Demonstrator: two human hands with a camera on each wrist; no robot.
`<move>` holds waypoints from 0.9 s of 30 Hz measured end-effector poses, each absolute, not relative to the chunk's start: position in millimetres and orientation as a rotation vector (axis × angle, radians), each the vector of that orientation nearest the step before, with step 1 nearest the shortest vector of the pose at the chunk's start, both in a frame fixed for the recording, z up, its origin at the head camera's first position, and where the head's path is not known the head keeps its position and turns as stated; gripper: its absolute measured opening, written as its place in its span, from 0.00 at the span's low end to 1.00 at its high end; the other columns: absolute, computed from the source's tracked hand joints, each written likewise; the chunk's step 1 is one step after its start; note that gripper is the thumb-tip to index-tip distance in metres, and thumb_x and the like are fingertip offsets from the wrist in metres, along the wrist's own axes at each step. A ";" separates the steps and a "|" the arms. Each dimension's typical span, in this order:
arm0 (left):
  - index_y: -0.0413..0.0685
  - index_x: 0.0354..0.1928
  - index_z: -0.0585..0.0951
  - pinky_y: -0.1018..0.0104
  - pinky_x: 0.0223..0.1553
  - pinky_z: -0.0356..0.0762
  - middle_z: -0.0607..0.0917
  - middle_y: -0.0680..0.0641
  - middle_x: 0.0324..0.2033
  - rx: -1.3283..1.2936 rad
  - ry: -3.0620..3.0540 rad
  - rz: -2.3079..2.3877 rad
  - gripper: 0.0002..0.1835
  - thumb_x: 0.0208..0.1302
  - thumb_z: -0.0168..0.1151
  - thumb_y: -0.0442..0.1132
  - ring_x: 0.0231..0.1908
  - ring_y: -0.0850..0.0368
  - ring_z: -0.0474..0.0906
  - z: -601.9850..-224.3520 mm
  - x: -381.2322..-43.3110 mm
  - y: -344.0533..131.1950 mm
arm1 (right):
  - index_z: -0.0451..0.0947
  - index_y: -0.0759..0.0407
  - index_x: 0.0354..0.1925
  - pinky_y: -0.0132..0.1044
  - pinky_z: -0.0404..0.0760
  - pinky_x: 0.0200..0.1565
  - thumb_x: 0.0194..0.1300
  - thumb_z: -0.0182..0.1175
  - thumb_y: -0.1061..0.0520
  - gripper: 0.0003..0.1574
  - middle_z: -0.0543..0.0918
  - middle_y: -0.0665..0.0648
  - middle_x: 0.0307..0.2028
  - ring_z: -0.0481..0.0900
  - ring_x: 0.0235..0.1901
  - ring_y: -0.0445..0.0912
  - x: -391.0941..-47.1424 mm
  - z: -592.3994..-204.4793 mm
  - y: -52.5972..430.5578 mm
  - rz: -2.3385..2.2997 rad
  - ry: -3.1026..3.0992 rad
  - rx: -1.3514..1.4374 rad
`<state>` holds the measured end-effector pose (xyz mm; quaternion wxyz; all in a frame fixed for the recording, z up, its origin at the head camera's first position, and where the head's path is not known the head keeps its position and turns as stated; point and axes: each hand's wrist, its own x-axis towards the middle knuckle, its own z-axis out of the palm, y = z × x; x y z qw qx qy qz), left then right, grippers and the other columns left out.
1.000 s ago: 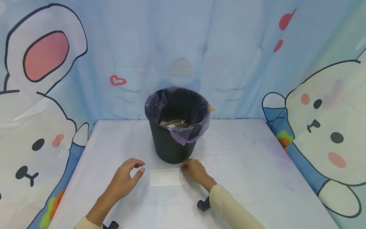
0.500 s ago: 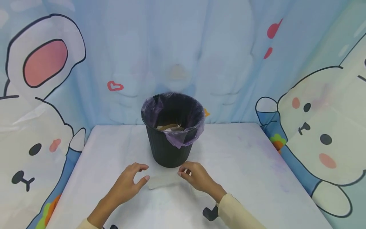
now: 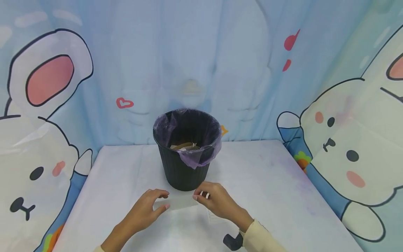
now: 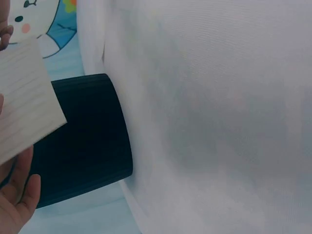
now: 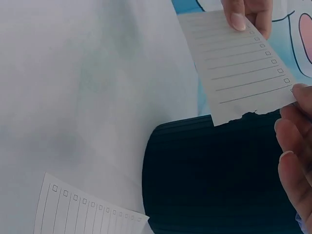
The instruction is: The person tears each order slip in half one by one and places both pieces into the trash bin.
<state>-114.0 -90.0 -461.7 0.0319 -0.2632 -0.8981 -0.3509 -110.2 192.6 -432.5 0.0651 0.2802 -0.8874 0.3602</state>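
A strip of lined checklist paper (image 5: 234, 68), with small boxes along one side and a ragged torn edge, is held up off the table between my hands. At one end my left hand (image 3: 141, 211) grips it, thumb (image 5: 238, 22) on the lined face and fingers behind. My right hand (image 3: 218, 201) pinches the other end, thumb over a corner; its other fingers are loosely bent. From the head view the paper (image 3: 178, 203) looks pale and tilted, its lines not readable. A second lined checklist piece (image 5: 83, 207) lies on the table beneath my right hand.
Just behind my hands stands a black bin (image 3: 185, 171) with a purple liner (image 3: 195, 159); scraps (image 3: 185, 146) lie inside it. The white-covered table (image 3: 252, 175) extends to both sides. A blue curtain with cartoon rabbits hangs behind.
The paper has been lifted and tipped, turning its lined face out of the head view. My left hand has moved right onto its end. The head view has shifted.
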 end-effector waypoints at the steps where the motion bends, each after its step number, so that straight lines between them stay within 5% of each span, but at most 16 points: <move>1: 0.53 0.52 0.83 0.57 0.51 0.80 0.87 0.58 0.46 -0.823 -2.754 -1.081 0.15 0.66 0.68 0.46 0.48 0.62 0.80 -461.4 -114.5 -90.1 | 0.85 0.49 0.36 0.28 0.81 0.33 0.66 0.67 0.60 0.05 0.85 0.45 0.33 0.80 0.31 0.32 -109.4 -432.0 192.1 1.091 -2.674 0.853; 13: 0.53 0.38 0.88 0.66 0.40 0.82 0.89 0.60 0.35 -0.994 -2.667 -0.947 0.06 0.66 0.67 0.44 0.36 0.70 0.80 -461.7 -111.4 -88.4 | 0.84 0.49 0.36 0.28 0.82 0.35 0.66 0.67 0.56 0.00 0.84 0.42 0.34 0.78 0.32 0.31 -101.5 -433.0 192.1 1.088 -2.716 0.849; 27: 0.52 0.35 0.88 0.68 0.37 0.82 0.88 0.60 0.32 -1.120 -2.617 -0.830 0.03 0.65 0.68 0.41 0.34 0.69 0.80 -444.8 -113.5 -81.4 | 0.79 0.52 0.56 0.39 0.82 0.53 0.68 0.64 0.41 0.24 0.84 0.46 0.49 0.81 0.49 0.41 -106.2 -427.7 178.7 1.000 -2.788 0.955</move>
